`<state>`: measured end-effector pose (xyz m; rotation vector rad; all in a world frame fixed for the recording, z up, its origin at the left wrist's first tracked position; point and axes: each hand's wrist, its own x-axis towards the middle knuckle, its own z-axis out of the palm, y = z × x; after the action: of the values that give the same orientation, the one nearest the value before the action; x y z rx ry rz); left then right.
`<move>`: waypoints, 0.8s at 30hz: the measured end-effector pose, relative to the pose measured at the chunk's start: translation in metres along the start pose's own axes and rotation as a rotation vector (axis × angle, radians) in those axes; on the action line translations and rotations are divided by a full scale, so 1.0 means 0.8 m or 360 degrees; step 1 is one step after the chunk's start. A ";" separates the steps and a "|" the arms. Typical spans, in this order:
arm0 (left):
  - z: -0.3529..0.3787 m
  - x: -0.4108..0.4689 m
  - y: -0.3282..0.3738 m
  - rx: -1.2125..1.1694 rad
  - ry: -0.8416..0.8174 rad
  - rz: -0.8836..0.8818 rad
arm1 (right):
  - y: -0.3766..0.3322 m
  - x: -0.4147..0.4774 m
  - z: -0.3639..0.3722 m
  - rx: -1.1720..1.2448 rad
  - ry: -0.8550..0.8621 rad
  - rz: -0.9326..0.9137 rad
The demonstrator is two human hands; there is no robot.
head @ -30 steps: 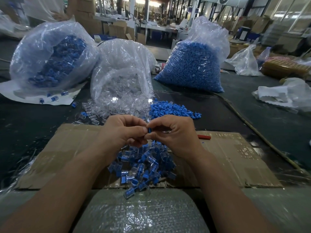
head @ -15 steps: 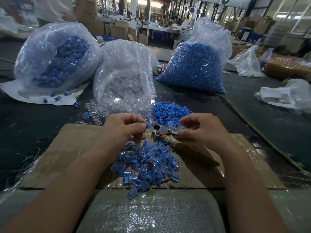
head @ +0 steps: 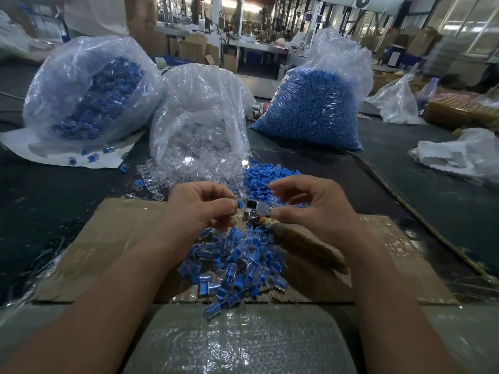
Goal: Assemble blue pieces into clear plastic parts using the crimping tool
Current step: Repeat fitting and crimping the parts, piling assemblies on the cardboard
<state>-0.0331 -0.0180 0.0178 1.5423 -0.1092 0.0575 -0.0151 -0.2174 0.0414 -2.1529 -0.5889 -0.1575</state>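
Broadly, a dark desk (head: 54, 211) carries a flat cardboard sheet (head: 108, 238), with bubble wrap (head: 243, 341) at the near edge. Three clear bags stand at the far side. The left bag (head: 89, 87) holds blue-and-clear parts, the middle bag (head: 199, 125) holds clear parts, and the right bag (head: 310, 109) holds blue pieces. A pile of joined parts (head: 232, 263) lies on the cardboard sheet between the forearms. A loose heap of blue pieces (head: 259, 176) lies on the desk just in front of the middle and right bags.

The crimping tool (head: 297, 238) runs beneath the right hand (head: 310, 209), its wrapped handle toward the viewer and its metal head toward the left hand (head: 199, 209).

Left grip: narrow, with thumb and forefinger pinching one blue piece (head: 239, 203) just beside the tool head.

Right grip: fingers loosely curved and spread, thumb tip at a clear part (head: 263, 209) on the tool head. Whether the hand holds that part cannot be told.
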 end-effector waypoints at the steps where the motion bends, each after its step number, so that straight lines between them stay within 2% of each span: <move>1: 0.001 -0.001 0.001 -0.0004 -0.0008 -0.0007 | -0.008 0.000 0.010 0.0061 -0.0010 -0.0125; 5: 0.001 -0.002 0.002 -0.0010 -0.0058 -0.0038 | -0.018 0.003 0.041 0.0033 0.0021 -0.0438; 12: 0.002 -0.002 0.000 0.0015 -0.0082 -0.0054 | -0.011 0.005 0.046 -0.0074 0.0144 -0.0562; 17: 0.002 -0.001 -0.002 0.0035 -0.0086 -0.0041 | -0.012 0.005 0.047 -0.0116 0.0120 -0.0540; 19: 0.001 -0.001 -0.002 0.0009 -0.0070 -0.0047 | -0.012 0.005 0.044 -0.0068 0.0082 -0.0427; 21: -0.001 0.000 -0.003 -0.0039 -0.0036 -0.0056 | -0.007 0.005 0.032 -0.0034 0.0070 -0.0175; 24: -0.003 0.002 -0.004 -0.0059 -0.0013 -0.0056 | 0.012 0.005 0.002 -0.0258 0.0044 0.0240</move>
<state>-0.0314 -0.0156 0.0147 1.5071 -0.0895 0.0213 -0.0074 -0.2195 0.0349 -2.3387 -0.4073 -0.1565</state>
